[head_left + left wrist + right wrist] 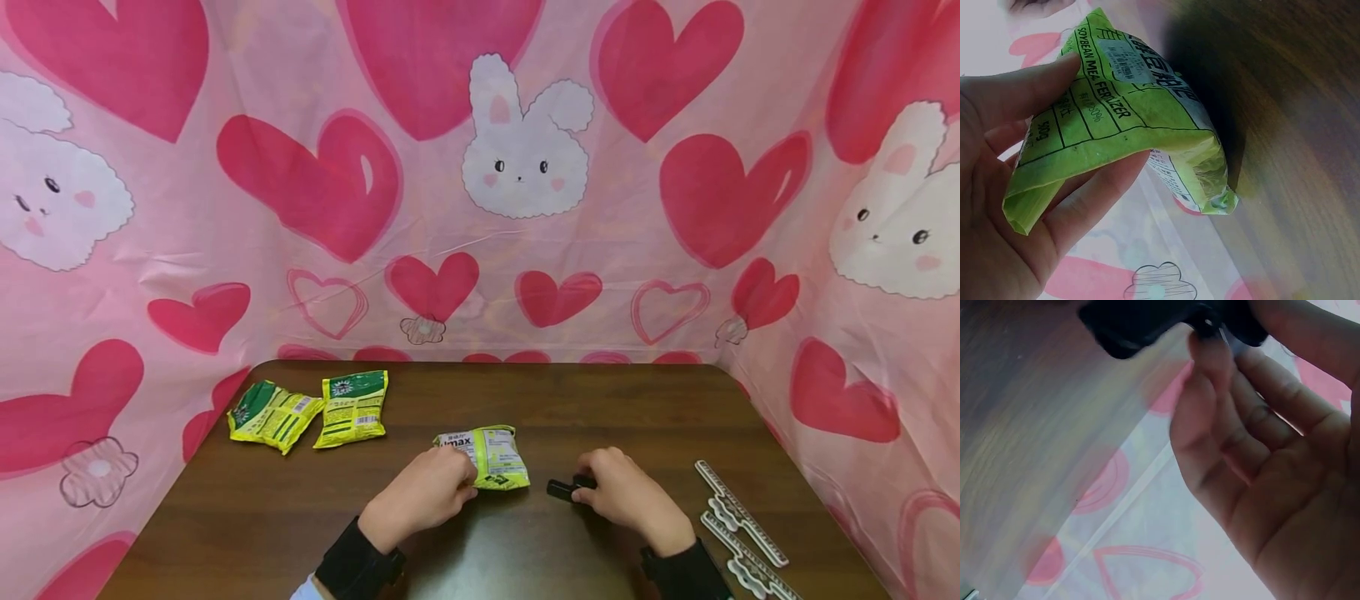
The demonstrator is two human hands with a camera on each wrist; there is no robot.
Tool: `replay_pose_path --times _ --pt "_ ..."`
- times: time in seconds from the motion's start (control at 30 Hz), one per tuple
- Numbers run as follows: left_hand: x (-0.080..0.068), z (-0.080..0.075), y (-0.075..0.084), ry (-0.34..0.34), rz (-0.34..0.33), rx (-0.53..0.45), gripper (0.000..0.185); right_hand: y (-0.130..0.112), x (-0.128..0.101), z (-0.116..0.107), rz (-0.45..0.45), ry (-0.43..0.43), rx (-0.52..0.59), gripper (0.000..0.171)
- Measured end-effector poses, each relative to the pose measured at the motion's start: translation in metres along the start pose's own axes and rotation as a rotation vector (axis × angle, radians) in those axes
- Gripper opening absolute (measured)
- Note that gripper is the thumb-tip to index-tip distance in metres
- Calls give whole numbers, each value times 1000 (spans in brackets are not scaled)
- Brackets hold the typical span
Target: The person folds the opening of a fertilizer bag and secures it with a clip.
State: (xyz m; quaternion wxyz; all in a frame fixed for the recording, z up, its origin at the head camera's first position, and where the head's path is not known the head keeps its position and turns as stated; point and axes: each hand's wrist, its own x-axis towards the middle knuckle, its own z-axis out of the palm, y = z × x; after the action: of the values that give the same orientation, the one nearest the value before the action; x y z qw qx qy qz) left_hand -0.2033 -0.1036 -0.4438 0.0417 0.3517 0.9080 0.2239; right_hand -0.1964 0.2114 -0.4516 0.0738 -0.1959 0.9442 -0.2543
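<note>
My left hand (423, 492) grips a yellow-green and white bag of soybean meal fertilizer (498, 458) by one end, thumb on its printed face and fingers behind it. In the left wrist view, the bag (1122, 100) is tilted, with a folded edge toward the palm and a white label sticker on it. To the right of the bag, my right hand (622, 492) pinches a small black clip (560, 489) between thumb and fingertips, close over the table. A shiny metal bit shows on the clip (1141, 328) in the right wrist view, where the top of it is cut off.
Two yellow and green packets, one tilted (273, 417) and one upright (355, 410), lie at the table's back left. Two white ruler-like strips with shaped edges, a farther one (742, 512) and a nearer one (750, 558), lie at the right. Pink heart-printed cloth surrounds the brown table (600, 400).
</note>
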Motion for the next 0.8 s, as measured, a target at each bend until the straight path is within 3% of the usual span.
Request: replay_pose_path --times 0.37,0.6,0.8 --pt "0 -3 4 -12 32 -17 7 -8 2 0 -30 84 -76 19" --pt "0 -7 5 -5 41 -3 5 -11 -1 -4 -134 152 -93 19" --pt "-1 -11 6 -3 38 -10 4 -16 -4 -7 -245 211 -44 16"
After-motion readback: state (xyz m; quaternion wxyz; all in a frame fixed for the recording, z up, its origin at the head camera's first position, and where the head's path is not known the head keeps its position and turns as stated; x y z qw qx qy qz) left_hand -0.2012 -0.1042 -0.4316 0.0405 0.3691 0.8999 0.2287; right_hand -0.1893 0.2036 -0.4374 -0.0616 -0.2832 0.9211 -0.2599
